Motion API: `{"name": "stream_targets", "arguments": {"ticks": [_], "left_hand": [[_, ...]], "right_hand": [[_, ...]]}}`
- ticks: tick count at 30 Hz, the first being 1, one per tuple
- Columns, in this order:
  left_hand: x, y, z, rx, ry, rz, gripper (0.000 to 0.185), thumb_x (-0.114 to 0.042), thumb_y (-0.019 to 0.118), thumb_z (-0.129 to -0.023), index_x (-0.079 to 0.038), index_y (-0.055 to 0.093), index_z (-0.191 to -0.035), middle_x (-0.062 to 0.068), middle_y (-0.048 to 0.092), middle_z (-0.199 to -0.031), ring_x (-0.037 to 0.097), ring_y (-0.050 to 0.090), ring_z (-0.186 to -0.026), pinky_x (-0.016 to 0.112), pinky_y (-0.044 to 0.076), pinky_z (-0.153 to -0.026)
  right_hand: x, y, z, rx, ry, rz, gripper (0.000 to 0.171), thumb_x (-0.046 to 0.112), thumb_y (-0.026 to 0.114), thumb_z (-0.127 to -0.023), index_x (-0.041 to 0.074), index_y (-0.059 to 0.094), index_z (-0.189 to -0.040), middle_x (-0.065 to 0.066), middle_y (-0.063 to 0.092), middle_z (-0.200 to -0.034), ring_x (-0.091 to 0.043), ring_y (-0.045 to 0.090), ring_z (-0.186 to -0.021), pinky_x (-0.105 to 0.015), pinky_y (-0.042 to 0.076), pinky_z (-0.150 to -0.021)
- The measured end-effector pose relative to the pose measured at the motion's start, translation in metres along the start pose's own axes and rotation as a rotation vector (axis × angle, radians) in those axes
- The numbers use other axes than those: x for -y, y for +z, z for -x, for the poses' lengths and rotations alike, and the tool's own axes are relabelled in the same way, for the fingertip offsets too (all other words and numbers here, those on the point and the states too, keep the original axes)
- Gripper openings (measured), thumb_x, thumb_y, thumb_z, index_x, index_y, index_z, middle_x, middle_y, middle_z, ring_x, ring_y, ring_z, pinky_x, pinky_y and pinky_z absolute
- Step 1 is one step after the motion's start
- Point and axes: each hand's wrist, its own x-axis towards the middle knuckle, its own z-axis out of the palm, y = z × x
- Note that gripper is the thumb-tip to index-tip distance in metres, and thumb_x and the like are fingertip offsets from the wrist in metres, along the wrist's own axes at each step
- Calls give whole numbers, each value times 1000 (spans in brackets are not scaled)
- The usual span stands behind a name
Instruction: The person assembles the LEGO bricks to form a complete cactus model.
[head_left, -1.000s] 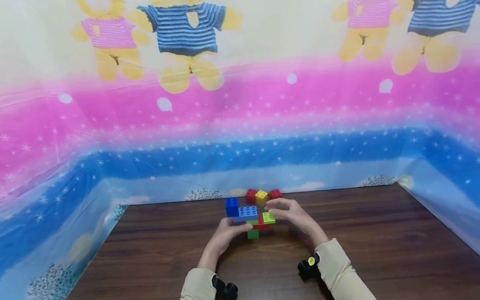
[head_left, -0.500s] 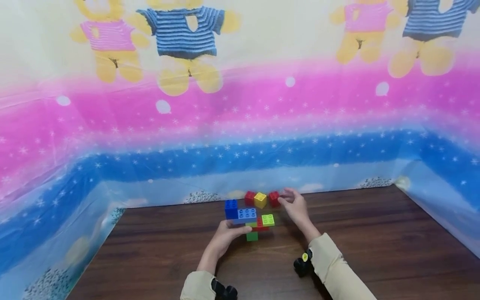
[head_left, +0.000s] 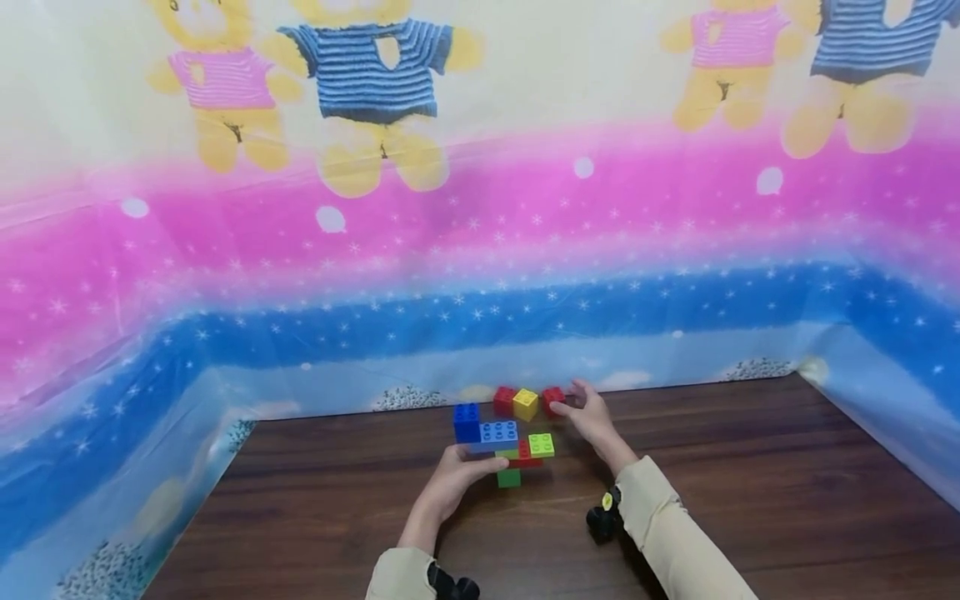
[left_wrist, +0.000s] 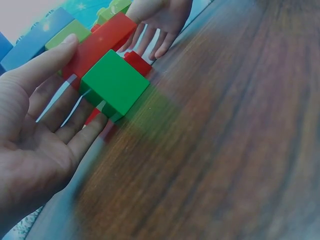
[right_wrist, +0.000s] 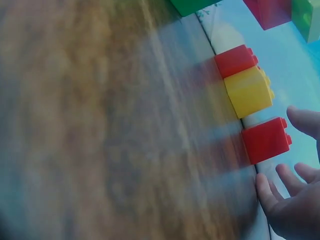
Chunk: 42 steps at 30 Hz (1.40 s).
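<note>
Your left hand (head_left: 459,477) steadies the multicoloured plastic brick assembly (head_left: 504,443) at mid-worktop, fingers loosely wrapped round its green base. Your right hand (head_left: 588,415) reaches, fingers spread and holding nothing, around the loose red plastic brick (head_left: 552,398) at the far edge. I'd say half built: red brick (right_wrist: 236,60) and yellow brick (right_wrist: 248,91) wait.

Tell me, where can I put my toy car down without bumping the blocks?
The table is bare on the right, between the right hand and the wall cloth, and on the left beside the left hand. It is crowded in the middle at the back: the block tower and the red and yellow blocks sit close together between both hands.
</note>
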Motion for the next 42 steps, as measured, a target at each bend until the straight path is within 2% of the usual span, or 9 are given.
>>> {"name": "stream_targets", "arguments": {"ticks": [6, 12, 17, 24, 27, 32, 34, 40, 42], "left_hand": [[1, 1, -2, -9, -23, 13, 47, -24, 72, -88, -1, 60, -127, 13, 67, -125, 10, 63, -108, 43, 46, -107], [3, 3, -4, -6, -38, 31, 47, -24, 71, -89, -2, 59, -128, 13, 67, -126, 11, 63, -109, 45, 44, -109], [2, 7, -1, 12, -39, 44, 48, -24, 72, -88, -2, 58, -129, 11, 67, -125, 9, 63, -107, 44, 45, -108], [-2, 3, 0, -3, -41, 44, 45, -21, 71, -89, 1, 59, -126, 17, 66, -126, 9, 63, -104, 43, 46, -107], [-2, 0, 0, -13, -38, 22, 45, -23, 71, -89, 1, 59, -125, 17, 66, -125, 9, 63, -104, 43, 46, -107], [0, -2, 0, -19, -26, 4, 47, -26, 74, -87, 0, 61, -124, 14, 68, -124, 10, 62, -105, 44, 45, -108], [1, -2, -1, -20, -22, 1, 48, -27, 74, -87, -1, 60, -124, 13, 68, -124, 10, 62, -105, 44, 45, -108], [2, -1, -2, -25, -18, -2, 50, -28, 74, -87, -1, 60, -126, 15, 66, -126, 12, 62, -108, 45, 44, -109], [2, -1, -1, -27, -22, -4, 50, -27, 74, -87, -1, 59, -126, 15, 66, -126, 11, 62, -107, 45, 45, -109]], "right_hand": [[5, 7, -2, 62, 35, 24, 76, 23, 64, -94, 2, 22, -153, -24, 30, -157, -41, 26, -146, -56, 26, -118], [7, 11, -4, 59, 2, 75, 73, 24, 63, -95, 4, 25, -153, -23, 27, -158, -42, 24, -146, -58, 28, -116], [-1, 9, -2, 24, 10, 89, 63, 16, 63, -94, 1, 36, -148, -26, 36, -152, -43, 34, -141, -57, 35, -113], [-4, 6, -5, 23, 11, 72, 45, 14, 65, -92, -4, 54, -132, -26, 57, -131, -39, 53, -123, -51, 46, -102], [-1, 3, -7, 51, -5, 74, 42, 14, 64, -93, -4, 55, -129, -25, 58, -129, -37, 54, -120, -47, 50, -98], [2, -3, -7, 69, -38, 64, 42, 15, 65, -93, -3, 55, -129, -24, 57, -127, -33, 57, -111, -36, 55, -82], [3, -5, -6, 71, -51, 60, 43, 18, 65, -93, -3, 55, -129, -24, 58, -127, -33, 58, -109, -35, 55, -80], [15, -14, 0, 93, -137, 146, 46, 31, 67, -92, 0, 59, -125, -20, 63, -122, -33, 59, -114, -46, 51, -94], [23, -16, 2, 117, -176, 160, 48, 34, 68, -91, 1, 60, -125, -19, 64, -122, -33, 59, -115, -46, 51, -95]]}}
